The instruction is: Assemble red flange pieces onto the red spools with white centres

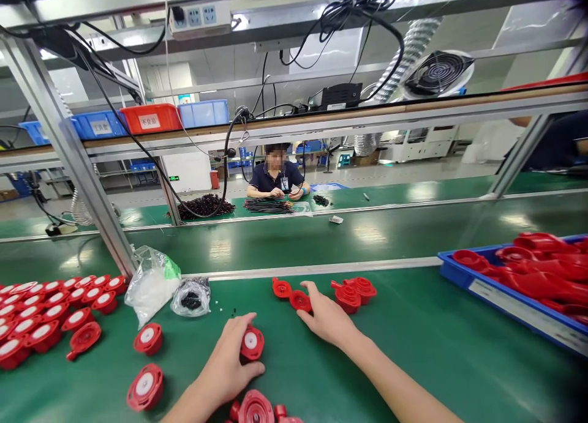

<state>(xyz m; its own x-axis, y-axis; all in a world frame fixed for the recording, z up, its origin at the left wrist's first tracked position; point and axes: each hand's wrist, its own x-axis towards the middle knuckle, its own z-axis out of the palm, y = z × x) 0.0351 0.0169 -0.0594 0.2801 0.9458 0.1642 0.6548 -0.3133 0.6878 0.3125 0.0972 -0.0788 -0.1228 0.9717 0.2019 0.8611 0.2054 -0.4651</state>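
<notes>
My left hand (pixel 229 359) is curled around a red round housing with a white disc (pixel 252 342), its thumb below the housing and its fingers along the far side. My right hand (pixel 328 316) reaches forward with thumb and index finger apart, on either side of a small red round part (pixel 301 300). Another red part (pixel 282 289) touches that one on the left. Beyond my right fingers lie two red housings (pixel 348 297). Several red parts (pixel 256 408) sit at the near edge, partly cut off. Two disc-fitted housings (pixel 145 387) stand left of my left hand.
Rows of red housings with white discs (pixel 41 331) cover the left. A clear bag (pixel 154 282) and a bag of small black parts (pixel 192 297) lie beside the metal post (pixel 78 147). A blue tray (pixel 463 279) of red parts stands right. Across the bench, a person (pixel 277 181) works.
</notes>
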